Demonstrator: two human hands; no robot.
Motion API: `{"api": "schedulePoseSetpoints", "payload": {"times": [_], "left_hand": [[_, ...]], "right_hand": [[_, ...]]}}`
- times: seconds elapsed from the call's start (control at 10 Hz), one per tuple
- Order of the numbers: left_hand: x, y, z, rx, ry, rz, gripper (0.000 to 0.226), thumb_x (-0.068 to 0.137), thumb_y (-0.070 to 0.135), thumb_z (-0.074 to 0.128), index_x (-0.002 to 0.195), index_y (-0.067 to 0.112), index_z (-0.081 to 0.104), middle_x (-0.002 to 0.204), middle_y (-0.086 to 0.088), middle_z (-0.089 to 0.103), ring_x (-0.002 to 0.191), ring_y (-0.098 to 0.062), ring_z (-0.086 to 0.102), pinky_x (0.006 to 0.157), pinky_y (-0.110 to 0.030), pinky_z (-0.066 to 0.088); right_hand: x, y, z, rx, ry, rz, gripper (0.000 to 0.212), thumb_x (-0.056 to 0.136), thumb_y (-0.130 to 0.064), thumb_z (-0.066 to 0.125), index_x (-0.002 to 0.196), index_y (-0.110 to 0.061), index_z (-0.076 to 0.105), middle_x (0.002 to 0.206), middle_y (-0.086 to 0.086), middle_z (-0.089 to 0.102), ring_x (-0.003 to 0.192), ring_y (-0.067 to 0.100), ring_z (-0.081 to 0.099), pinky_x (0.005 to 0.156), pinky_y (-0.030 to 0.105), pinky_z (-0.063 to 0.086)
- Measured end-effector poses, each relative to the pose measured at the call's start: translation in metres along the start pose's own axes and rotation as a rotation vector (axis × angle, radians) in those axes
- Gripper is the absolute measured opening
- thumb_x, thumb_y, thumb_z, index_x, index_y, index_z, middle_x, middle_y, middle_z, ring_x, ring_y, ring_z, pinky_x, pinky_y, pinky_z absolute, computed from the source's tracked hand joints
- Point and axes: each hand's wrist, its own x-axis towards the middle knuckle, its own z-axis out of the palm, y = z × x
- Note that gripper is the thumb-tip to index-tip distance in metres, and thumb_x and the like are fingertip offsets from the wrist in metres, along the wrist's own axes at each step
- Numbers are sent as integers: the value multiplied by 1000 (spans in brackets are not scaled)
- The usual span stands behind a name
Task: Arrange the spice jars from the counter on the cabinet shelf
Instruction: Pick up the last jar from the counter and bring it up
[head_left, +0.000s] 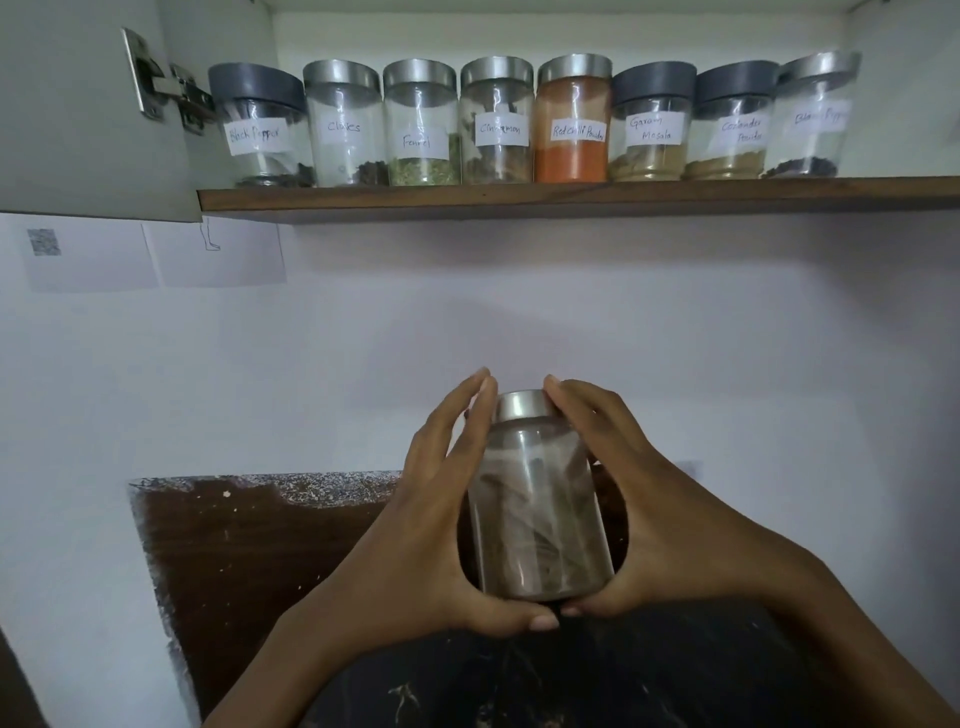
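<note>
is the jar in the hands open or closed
Closed: the clear glass jar held between left hand and right hand has its silver metal lid on.

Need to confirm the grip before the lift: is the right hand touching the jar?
Touching. The head view shows the right hand wrapped on the jar, its fingers on the steel lid and thumb under the base.

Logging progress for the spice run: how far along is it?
Done: eight labelled jars stand in a row on the shelf, from Black Pepper at the left end to another pepper jar at the right. In hand: the left hand and right hand hold a steel-lidded jar below the shelf. Left: shelving that jar. The counter shows no others in view.
</note>
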Motion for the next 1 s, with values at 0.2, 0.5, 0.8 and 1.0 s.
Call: {"api": "schedulePoseSetpoints", "payload": {"times": [0.2,0.5,0.8,1.0], "left_hand": [[-16,-7,1,-41,-5,99,133,49,44,86,151,28,3,146,7,18,140,-12,23,107,-28,38],[-9,-6,4,86,-33,127,128,54,51,84,151,31,3,155,12,3,145,-10,10,110,-16,26],[-4,11,4,-81,-141,-48,118,71,49,74,148,-1,0,156,-6,1,142,-27,15,108,-27,38],[-15,-7,6,148,-100,-14,122,51,59,83,147,44,9,153,22,5,144,-11,12,114,-34,26]], "right_hand": [[3,13,10,-22,255,93,42,81,-54,60,119,-49,43,136,-20,41,95,-19,50,67,-8,38],[0,9,7,27,9,91,130,46,-56,84,142,-52,-3,146,-30,5,132,-8,25,101,21,41],[2,16,14,75,173,159,10,81,-50,62,91,-51,64,76,-40,61,72,-23,56,71,5,44],[9,-1,6,124,-2,162,133,44,-58,85,142,-53,-5,144,-30,8,130,-5,30,100,31,45]]}}
